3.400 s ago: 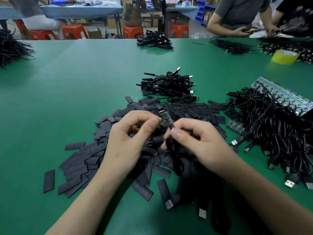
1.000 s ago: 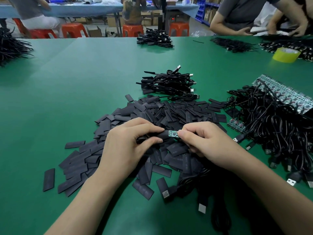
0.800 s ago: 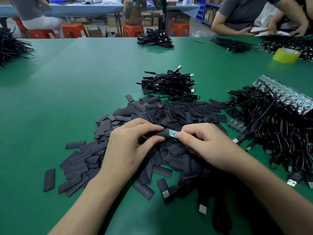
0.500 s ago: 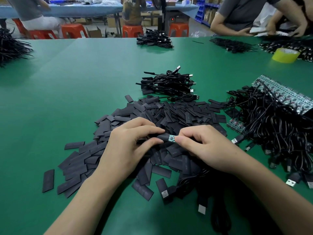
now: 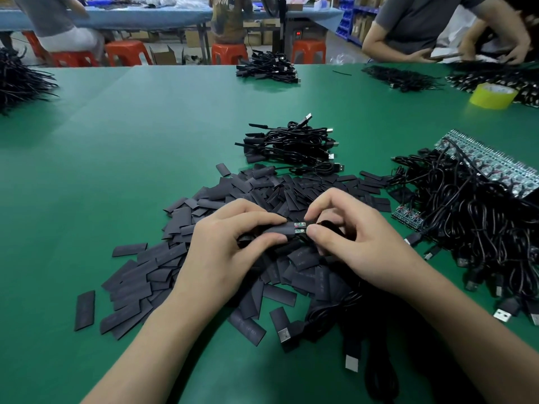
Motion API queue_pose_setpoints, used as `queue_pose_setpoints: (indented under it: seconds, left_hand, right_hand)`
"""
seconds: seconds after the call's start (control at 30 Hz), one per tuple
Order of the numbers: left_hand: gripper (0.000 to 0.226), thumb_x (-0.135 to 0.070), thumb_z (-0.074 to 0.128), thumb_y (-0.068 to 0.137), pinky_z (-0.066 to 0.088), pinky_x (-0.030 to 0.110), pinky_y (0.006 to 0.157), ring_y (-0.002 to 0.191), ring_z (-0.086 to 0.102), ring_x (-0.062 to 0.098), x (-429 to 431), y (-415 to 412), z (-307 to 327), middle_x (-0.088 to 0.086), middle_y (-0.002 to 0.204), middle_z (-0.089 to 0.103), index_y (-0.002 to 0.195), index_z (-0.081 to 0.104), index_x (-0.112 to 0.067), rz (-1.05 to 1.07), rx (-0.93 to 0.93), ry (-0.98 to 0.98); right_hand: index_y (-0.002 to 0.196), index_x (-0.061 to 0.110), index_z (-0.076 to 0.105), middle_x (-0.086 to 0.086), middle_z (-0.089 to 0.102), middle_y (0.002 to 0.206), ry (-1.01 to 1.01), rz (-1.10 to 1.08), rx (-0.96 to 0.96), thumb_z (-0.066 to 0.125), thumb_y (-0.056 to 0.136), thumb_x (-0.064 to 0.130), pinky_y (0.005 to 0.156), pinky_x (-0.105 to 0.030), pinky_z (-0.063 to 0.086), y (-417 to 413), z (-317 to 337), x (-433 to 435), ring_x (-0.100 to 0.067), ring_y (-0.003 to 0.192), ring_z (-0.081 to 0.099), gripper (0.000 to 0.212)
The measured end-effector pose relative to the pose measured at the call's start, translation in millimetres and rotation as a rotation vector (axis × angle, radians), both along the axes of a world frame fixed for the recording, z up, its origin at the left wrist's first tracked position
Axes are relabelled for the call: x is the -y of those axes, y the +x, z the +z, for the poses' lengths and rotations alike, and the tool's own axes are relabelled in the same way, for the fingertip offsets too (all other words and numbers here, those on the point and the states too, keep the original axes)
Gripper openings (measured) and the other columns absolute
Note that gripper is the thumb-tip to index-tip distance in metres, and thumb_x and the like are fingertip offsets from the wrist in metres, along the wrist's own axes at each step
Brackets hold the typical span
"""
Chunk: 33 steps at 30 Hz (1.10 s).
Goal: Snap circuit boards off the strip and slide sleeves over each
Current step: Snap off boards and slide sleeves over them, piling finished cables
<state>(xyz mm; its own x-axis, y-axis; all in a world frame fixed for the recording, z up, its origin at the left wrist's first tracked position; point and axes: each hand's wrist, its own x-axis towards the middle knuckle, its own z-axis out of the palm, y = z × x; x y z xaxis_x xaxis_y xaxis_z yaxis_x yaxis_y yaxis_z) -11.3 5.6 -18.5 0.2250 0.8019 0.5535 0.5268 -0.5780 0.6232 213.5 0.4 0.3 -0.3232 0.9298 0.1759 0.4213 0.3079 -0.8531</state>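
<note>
1. Your left hand (image 5: 230, 243) pinches a black sleeve (image 5: 278, 228) between thumb and forefinger, low over the middle of the green table (image 5: 140, 135).
2. Your right hand (image 5: 353, 243) meets it from the other side, thumb and forefinger pinching a small green circuit board (image 5: 300, 228). Only the board's end shows, poking out of the sleeve's right-hand mouth.
3. Beneath both hands lies a loose heap of flat black sleeves (image 5: 163, 275), spilling left and toward you.
4. At the heap's near edge rests a USB plug (image 5: 284, 335), and a black cable (image 5: 379, 371) trails toward you under your right forearm.
5. To your right sits a tangled mass of black cables (image 5: 478, 223). A long strip of circuit boards (image 5: 493, 164) rests on its far side, and a short board strip (image 5: 407, 217) lies at its near-left edge.
6. Beyond the heap lies a smaller cable bundle (image 5: 291, 144). Farther off, a yellow-green tape roll (image 5: 493, 96) stands at the far right, and another worker (image 5: 423, 21) leans over the table's far edge.
</note>
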Motion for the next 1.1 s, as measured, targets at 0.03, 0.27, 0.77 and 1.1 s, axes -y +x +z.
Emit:
queue_pose_setpoints:
  seconds: [0.03,0.27,0.77,1.1]
  left_hand:
    - [0.018,-0.021,0.082,0.083,0.044,0.012,0.081,0.093,0.065,0.006,-0.1,-0.2,0.7,-0.011,0.095,0.07,0.101,0.081,-0.021,0.012,0.017,-0.006]
    - [0.017,-0.027,0.079,0.082,0.045,0.013,0.08,0.092,0.066,0.008,3.2,4.8,2.0,-0.012,0.094,0.071,0.099,0.08,-0.022,-0.027,0.107,-0.049]
    - [0.016,-0.018,0.078,0.089,0.049,0.018,0.084,0.095,0.068,0.008,5.2,6.8,-0.1,-0.01,0.099,0.072,0.105,0.078,-0.016,-0.057,0.079,0.05]
    - [0.015,-0.016,0.078,0.089,0.048,0.017,0.085,0.096,0.069,0.007,4.2,6.7,-0.2,-0.012,0.099,0.074,0.104,0.079,-0.017,-0.051,0.103,0.033]
  right_hand:
    - [0.097,0.029,0.06,0.0,0.068,0.073,0.021,-0.008,-0.021,0.065,0.099,0.021,0.071,-0.041,0.05,-0.4,0.3,0.3,-0.022,0.07,0.062,0.01]
    - [0.088,0.021,0.063,0.001,0.073,0.077,0.133,-0.051,-0.037,0.07,0.095,0.013,0.075,-0.025,0.054,-3.8,1.7,4.4,-0.014,0.079,0.072,0.013]
    - [0.085,0.025,0.064,0.002,0.072,0.075,0.082,-0.067,-0.083,0.073,0.092,0.013,0.07,-0.018,0.052,-5.4,4.1,5.2,-0.01,0.072,0.069,0.017]
    - [0.085,0.024,0.066,0.002,0.071,0.073,0.085,-0.065,-0.105,0.074,0.092,0.011,0.069,-0.017,0.051,-5.3,3.9,4.8,-0.01,0.069,0.068,0.017]
